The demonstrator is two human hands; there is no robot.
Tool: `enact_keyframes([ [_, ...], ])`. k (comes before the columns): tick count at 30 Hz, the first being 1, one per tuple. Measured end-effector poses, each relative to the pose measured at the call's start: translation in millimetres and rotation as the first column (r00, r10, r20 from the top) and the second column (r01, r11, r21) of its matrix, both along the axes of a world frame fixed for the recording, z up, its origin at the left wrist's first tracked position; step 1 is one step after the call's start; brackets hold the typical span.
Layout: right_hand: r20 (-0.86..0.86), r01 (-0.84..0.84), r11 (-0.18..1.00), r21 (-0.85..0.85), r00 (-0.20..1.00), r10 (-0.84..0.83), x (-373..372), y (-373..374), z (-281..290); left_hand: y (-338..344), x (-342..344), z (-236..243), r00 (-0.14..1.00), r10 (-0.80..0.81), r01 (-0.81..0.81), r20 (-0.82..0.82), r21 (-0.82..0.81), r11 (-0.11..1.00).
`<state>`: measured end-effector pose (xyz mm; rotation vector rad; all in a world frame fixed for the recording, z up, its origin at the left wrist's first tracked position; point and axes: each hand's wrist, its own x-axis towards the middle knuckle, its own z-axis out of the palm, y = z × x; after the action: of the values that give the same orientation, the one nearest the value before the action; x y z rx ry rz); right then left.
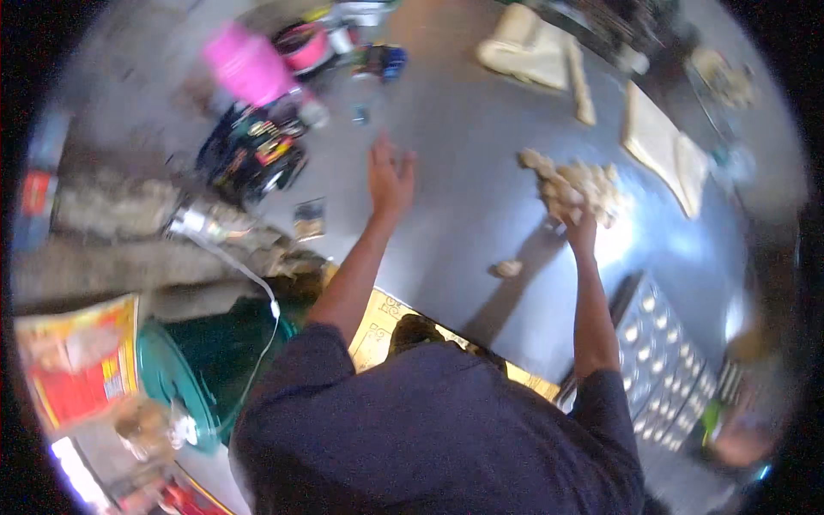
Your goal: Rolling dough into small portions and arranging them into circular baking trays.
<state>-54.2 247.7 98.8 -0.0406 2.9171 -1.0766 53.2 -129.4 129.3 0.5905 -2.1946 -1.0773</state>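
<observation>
Right hand [580, 221] reached into dough pieces [592, 182] heaped toward the right edge of the grey table [463, 172], grip indiscernible, left hand [393, 182] open and empty; apparently a gathering step, next calling for fingers cupped around the heap.

Desk [446, 189]: smooth, grey, metal-looking top, glossy, with a bright glare spot
Dough heap [598, 178]: soft, pale, matt, lumpy surface
Loose lump [507, 269]: same pale, matt dough
Folded dough slab [528, 56]: matt and fairly smooth
Tray [637, 290]: dark, seemingly metal, hard to tell
Pink container [245, 64]: plastic-looking, smooth; sheen blurred
Black bundle [249, 154]: shiny highlights, probably plastic wrapping
Green bin [154, 343]: smooth plastic with a slight gloss
Red-and-yellow packet [81, 356]: printed sheet, paper or plastic film unclear
Cable [275, 307]: white, plastic-coated
Ledge [112, 210]: rough, matt, stained
Shirt [446, 429]: dark, matt cloth
</observation>
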Motion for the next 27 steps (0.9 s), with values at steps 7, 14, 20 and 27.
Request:
enact_keyframes([
  [7,-0.059,0.064,0.825,-0.561,0.991,-0.118,63.9,25.9,-29.5,-204.5,-32.9,11.2,0.473,0.824,-0.878,0.311,0.086,0.471],
  [14,0.112,0.435,0.747,-0.503,0.89,-0.442,183.7,77.7,-37.4,-262.7,-38.7,-19.6,0.401,0.517,-0.187,0.756,-0.485,0.854],
  [20,0.595,0.748,-0.028,-0.663,0.504,-0.627,204.9,84.4,-14.0,-347.3,-25.3,-71.0,0.441,0.574,-0.623,0.69,-0.225,0.749],
  [27,0.575,0.703,0.072,-0.708,0.632,-0.519,210.3,88.1,-31.8,-310.7,-39.2,-29.0,0.528,0.675,-0.575,0.516,-0.367,0.731],
])
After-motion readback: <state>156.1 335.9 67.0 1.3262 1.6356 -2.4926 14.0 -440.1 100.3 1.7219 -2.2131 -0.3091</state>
